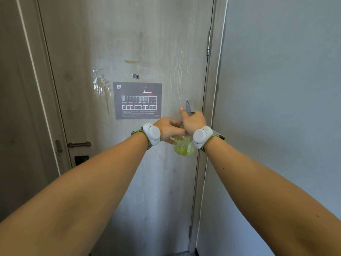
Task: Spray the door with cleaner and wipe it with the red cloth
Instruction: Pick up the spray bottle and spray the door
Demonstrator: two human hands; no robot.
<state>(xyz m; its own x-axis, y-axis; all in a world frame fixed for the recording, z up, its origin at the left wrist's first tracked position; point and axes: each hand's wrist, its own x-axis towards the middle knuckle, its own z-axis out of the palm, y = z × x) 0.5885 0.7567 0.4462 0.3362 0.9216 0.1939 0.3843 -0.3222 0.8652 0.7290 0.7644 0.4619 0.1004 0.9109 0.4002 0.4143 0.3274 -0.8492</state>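
The grey wood-grain door fills most of the view, shut in its frame, with a pale blue-grey wall just to its right. A dark printed notice bearing a floor plan is stuck to the door at about mid-height. To its left, touching its edge, a wet patch glistens, with drips running down from it.

Both bare forearms reach forward, and the spray bottle, clear with yellow-green liquid, is held up in front of the door's right side, below and right of the notice. The right hand has its grip wrapped round the bottle's neck, under the grey spray head, which points at the door. The left hand comes in from the side, and its grip seems to pinch the bottle's shoulder, though the right hand partly covers it. Each wrist carries a white band device.

A brown lever handle sits at the door's left edge, a small peephole just above the notice, and a hinge high on the right.
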